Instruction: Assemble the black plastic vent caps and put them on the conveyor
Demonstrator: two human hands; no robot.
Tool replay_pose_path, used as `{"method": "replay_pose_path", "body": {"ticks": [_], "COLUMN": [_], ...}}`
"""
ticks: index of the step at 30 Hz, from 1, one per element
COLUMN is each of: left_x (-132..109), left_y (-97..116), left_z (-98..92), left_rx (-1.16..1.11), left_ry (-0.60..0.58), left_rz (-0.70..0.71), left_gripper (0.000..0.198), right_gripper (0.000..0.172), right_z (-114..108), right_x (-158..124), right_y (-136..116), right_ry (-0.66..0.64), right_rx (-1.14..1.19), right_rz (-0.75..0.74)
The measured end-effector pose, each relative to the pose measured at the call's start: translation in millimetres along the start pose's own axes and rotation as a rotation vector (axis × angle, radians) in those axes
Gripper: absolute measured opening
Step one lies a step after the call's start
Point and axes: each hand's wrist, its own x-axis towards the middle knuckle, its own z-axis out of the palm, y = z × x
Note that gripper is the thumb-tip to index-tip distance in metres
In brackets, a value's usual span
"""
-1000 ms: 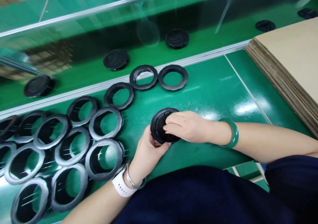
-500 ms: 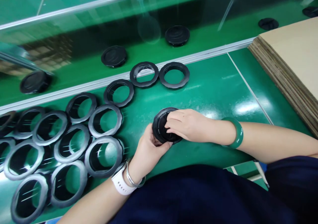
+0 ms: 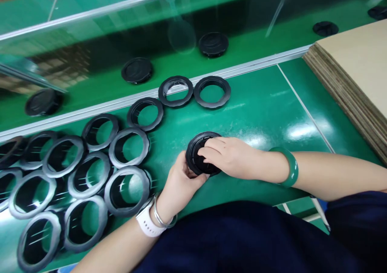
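A round black part (image 3: pixel 196 150) with a dark recessed middle is held just above the green table in front of me. My left hand (image 3: pixel 184 178) grips its lower left rim, the thumb along the near edge. From the right, my right hand (image 3: pixel 229 156) reaches over it, its fingers bent together into the recess. Whether those fingertips pinch anything is hidden. Two black rings, one (image 3: pixel 212 92) beyond the part and another (image 3: pixel 175 91) beside it, lie by the metal rail.
Several black rings (image 3: pixel 128 190) crowd the table's left side. Behind the metal rail (image 3: pixel 254 67), black discs (image 3: pixel 213 44) lie on a green belt (image 3: pixel 178 65). Stacked cardboard (image 3: pixel 359 59) sits at the right. The table (image 3: pixel 256 103) has white lines.
My right hand has shifted slightly right and down, uncovering more of the part's recess. My left hand keeps its grip. The discs near the middle of the belt have moved slightly left.
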Motion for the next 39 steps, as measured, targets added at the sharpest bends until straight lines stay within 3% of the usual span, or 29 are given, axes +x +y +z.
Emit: {"method": "replay_pose_path", "body": {"ticks": [12, 19, 26, 39], "left_x": [0.9, 0.2, 0.7, 1.0], "left_y": [-2.6, 0.7, -1.7, -6.6], "left_z": [1.9, 1.1, 1.7, 3.0], "left_rx": [0.023, -0.008, 0.026, -0.028], "left_ry": [0.001, -0.022, -0.03, -0.019], "left_rz": [0.015, 0.01, 0.037, 0.081], "left_gripper": [0.05, 0.05, 0.048, 0.056], "right_gripper": [0.019, 0.012, 0.008, 0.024], "right_z": [-1.9, -8.8, -10.2, -18.3], "right_x": [0.9, 2.1, 4.1, 3.6], "right_y": [-3.1, 3.7, -1.7, 3.6], "right_ry": [-0.004, -0.095, -0.12, -0.066], "right_rx": [0.053, 0.099, 0.003, -0.03], "right_rz": [0.049, 0.061, 0.021, -0.176]}}
